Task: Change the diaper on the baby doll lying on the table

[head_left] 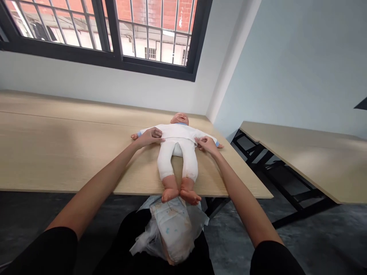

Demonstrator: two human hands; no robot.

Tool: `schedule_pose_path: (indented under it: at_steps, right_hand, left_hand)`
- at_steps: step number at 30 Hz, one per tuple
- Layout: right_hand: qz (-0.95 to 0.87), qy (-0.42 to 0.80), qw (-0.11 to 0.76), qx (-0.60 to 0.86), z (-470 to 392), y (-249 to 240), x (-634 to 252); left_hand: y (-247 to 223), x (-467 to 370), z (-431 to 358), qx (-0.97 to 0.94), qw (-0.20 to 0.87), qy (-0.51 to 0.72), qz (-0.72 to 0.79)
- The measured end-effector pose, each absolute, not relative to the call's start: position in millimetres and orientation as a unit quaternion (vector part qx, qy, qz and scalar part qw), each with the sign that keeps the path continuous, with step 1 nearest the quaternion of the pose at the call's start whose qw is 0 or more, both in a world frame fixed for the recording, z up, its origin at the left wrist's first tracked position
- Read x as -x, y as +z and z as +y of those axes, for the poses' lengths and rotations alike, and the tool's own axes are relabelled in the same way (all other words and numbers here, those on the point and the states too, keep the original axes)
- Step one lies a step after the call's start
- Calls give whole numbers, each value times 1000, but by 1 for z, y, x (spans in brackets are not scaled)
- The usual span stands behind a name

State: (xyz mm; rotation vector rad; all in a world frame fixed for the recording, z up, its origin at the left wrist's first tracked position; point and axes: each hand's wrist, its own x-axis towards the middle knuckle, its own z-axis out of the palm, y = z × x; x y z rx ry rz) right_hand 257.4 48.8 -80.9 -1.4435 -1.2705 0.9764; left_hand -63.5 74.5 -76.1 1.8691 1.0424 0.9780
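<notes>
A baby doll [180,118] lies on its back on the wooden table [57,152], head towards the wall and bare feet over the near edge. It wears a white shirt [178,132] with light blue cuffs and white trousers [164,160]. The trousers cover its legs down to the shins, and a white patch shows between the thighs. My left hand [151,136] is closed at the shirt's hem on the left side of the doll's waist. On the opposite side, my right hand [207,144] pinches the hem between thumb and fingers. Both arms of the doll stretch outwards.
A crumpled clear plastic bag with a printed white diaper [172,229] rests on my lap, below the doll's feet. Another table [309,152] with black folding legs stands to the right. Behind the table are a wall and a barred window [155,34].
</notes>
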Motion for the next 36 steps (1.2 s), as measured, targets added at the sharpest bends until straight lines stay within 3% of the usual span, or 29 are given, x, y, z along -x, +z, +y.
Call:
schedule_pose_path:
  at_steps: [7,23,36]
  right_hand:
    - [-697,253,470,477,34,-86,-234]
    - [-706,176,522,446,56,-107,-226]
    - [-714,80,503,480,42,-96,-231]
  left_hand:
    - [-85,53,71,-755,369,399,367]
    - [-95,32,65,-770,214,447,402]
    - [-83,27,42,-830,-49,350,431]
